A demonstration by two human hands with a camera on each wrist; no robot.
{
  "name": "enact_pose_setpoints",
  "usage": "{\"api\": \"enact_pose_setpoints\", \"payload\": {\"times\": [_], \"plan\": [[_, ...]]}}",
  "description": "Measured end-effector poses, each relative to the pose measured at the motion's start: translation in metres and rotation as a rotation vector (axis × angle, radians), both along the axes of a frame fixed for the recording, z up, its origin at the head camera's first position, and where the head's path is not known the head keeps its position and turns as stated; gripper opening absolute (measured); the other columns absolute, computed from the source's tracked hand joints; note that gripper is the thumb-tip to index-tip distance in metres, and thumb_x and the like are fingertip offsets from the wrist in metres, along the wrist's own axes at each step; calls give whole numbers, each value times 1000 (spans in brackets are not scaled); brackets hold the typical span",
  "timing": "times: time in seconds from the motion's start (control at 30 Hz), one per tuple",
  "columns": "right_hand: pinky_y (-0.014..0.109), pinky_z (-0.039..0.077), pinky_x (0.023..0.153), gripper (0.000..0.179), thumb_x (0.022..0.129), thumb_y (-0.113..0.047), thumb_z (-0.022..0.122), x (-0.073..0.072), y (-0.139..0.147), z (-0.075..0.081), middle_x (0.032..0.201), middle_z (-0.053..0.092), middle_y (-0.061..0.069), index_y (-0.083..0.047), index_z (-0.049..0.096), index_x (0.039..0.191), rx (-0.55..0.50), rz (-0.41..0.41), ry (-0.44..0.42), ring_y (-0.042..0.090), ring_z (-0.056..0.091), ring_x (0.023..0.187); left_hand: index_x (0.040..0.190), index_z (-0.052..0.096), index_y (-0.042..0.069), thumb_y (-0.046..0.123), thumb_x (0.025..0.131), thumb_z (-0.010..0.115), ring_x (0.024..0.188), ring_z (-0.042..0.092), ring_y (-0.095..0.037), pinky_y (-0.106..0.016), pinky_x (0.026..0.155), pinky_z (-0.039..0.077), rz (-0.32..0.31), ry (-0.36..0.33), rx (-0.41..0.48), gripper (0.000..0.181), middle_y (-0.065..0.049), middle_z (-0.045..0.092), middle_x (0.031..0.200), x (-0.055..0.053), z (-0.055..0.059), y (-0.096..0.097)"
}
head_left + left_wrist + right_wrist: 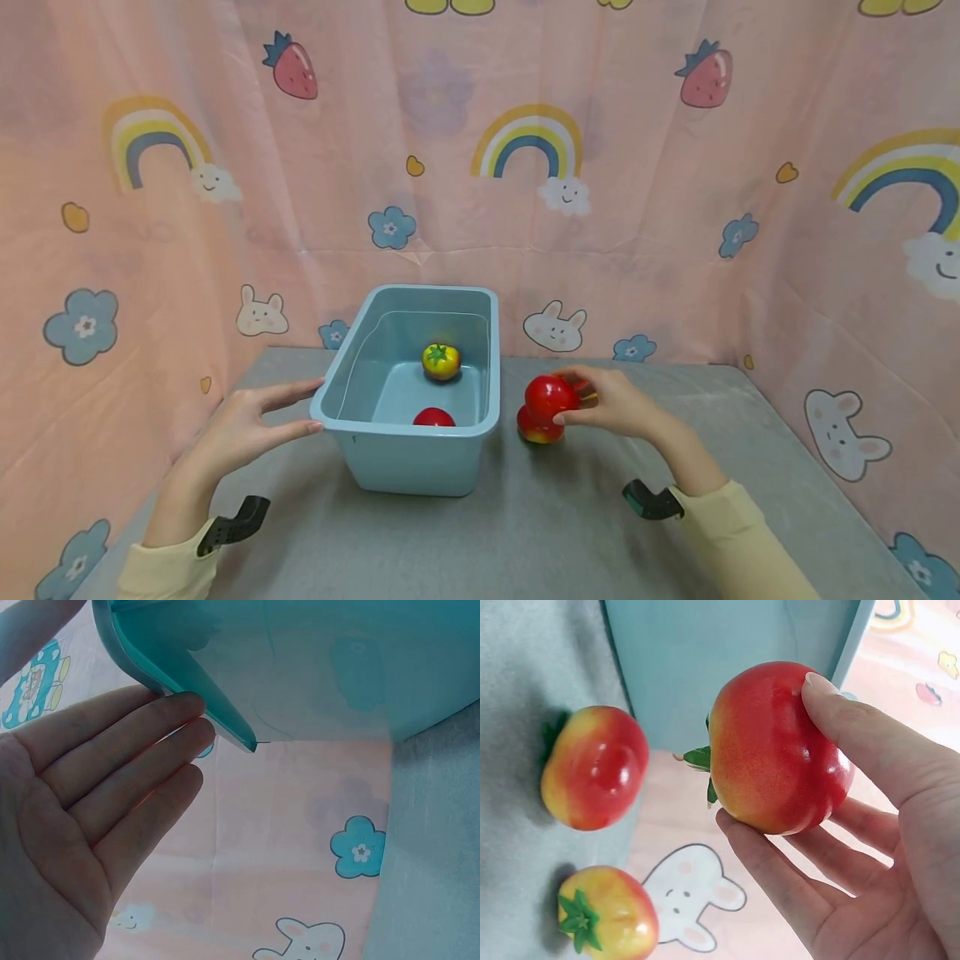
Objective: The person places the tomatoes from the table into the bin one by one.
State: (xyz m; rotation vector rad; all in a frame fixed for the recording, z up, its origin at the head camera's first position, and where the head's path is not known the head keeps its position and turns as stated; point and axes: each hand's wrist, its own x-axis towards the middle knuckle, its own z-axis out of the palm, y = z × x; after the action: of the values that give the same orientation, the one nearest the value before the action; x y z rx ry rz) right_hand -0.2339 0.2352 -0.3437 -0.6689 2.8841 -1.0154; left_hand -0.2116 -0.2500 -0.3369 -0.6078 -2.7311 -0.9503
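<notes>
My right hand [611,404] holds a glossy red tomato [551,398] between thumb and fingers, right of the light blue bin [405,429]. In the right wrist view this held tomato [780,750] shows a yellowish end with green leaves. Below it on the table sits another red-yellow tomato [604,769], and a yellower tomato [611,915] lies beside that one. My left hand [240,429] has its fingers extended, with the fingertips against the bin's left front rim. Inside the bin are a yellow-green tomato [441,361] and a red tomato [433,417], the latter partly hidden by the front wall.
The grey cloth-covered table [540,542] extends around the bin. A pink patterned curtain [450,75] hangs behind it and along both sides.
</notes>
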Motion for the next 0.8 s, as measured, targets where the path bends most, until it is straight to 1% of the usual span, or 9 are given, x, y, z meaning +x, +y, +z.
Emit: {"api": "enact_pose_setpoints", "payload": {"times": [0.23,0.37,0.53,0.67,0.8], "plan": [[35,58,77,64,73,-31,82,-3,-5,10,118,63,8,-12,55,128,8,1,23,28,62,105,131,58,30,49,80,71,117,60,-24,-48,92,49,2,9,-6,56,8,63,125,0,1,1],[34,58,76,63,73,-31,82,-4,-8,14,118,64,8,-11,56,127,15,12,39,28,63,103,130,58,31,50,80,71,117,60,-21,-44,91,49,11,9,-13,55,10,63,124,0,2,1],[34,59,74,65,73,-33,82,-5,-10,19,119,63,9,-11,55,128,26,21,38,28,63,103,130,59,30,49,79,72,117,60,-20,-39,91,49,18,14,-18,55,11,63,124,1,2,2],[34,58,75,65,73,-33,82,-7,-11,25,119,63,10,-12,55,129,31,25,27,29,62,104,130,59,30,49,79,72,117,60,-21,-40,91,49,22,6,-13,56,10,63,124,1,2,2],[35,58,76,64,74,-34,81,-9,-13,31,118,64,9,-12,55,129,43,24,20,28,63,103,130,59,29,49,80,72,118,59,-22,-44,91,49,18,-4,-5,56,9,63,125,2,2,2]]}}
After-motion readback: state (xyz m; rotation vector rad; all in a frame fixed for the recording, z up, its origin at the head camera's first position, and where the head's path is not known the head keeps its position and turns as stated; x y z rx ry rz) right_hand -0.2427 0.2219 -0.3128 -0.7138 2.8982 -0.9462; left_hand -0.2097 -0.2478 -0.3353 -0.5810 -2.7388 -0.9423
